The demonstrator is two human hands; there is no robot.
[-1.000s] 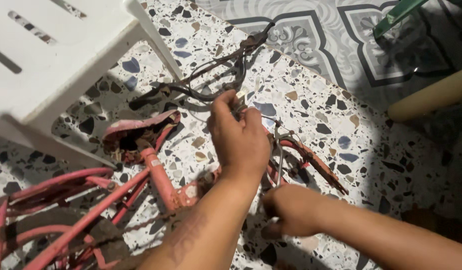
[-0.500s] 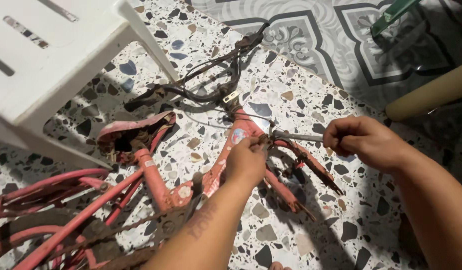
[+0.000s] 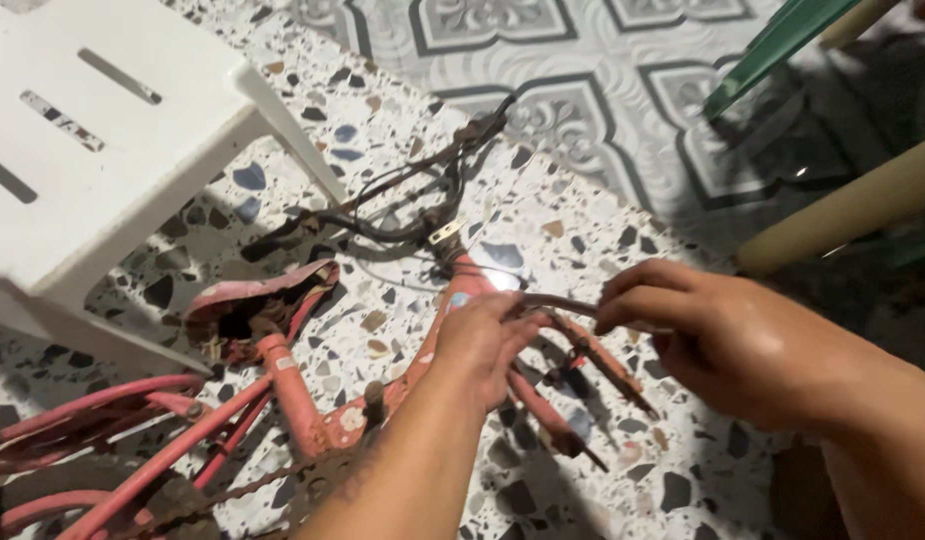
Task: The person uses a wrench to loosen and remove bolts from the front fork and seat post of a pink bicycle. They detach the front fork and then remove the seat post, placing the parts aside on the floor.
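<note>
A speckled floor with a white stool

The floor [image 3: 623, 230] is pale with dark spots; farther up the frame it has grey patterned tiles [image 3: 583, 60]. A white plastic stool [image 3: 113, 140] stands at the upper left. A green bar [image 3: 773, 45] and a cream pole [image 3: 843, 210] cross the upper right.

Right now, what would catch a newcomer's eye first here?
A worn pink bicycle frame lies on the speckled floor at lower left. Both hands meet mid-picture: the left hand on the frame, the right hand pinching a thin rod. A white plastic stool stands upper left.
</note>
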